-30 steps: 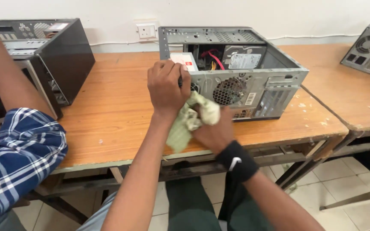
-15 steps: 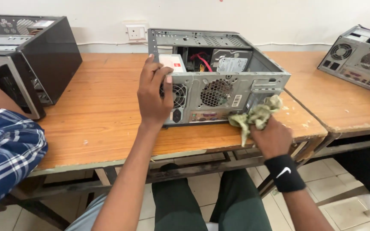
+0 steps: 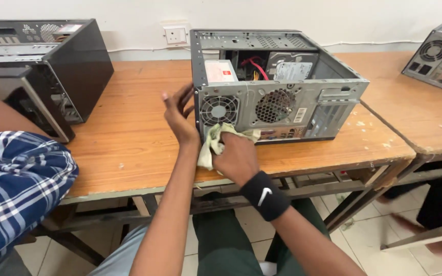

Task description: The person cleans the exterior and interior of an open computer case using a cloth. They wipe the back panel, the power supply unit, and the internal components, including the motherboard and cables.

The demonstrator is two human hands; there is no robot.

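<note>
Now pressing a crumpled pale green cloth [image 3: 216, 144] against the lower rear panel of an open grey metal computer case [image 3: 277, 87], just beneath its small fan grille: right hand [image 3: 236, 157], black wristband on the wrist, closed around that rag. Steadying, it seems, the case's near left corner: left hand [image 3: 179, 115], fingers spread and loosely curled, gripping nothing. Lying on its side atop a worn wooden table [image 3: 129, 138], side panel off, red cables and drive exposed inside. Further left, a black tower case [image 3: 52, 71]; at far right, a second grey case [image 3: 438, 56], cut off by the frame. Hidden under the cloth: the fingertips and any ports there. Partly out of view: a neighbour's blue checked sleeve [image 3: 19, 189].
</note>
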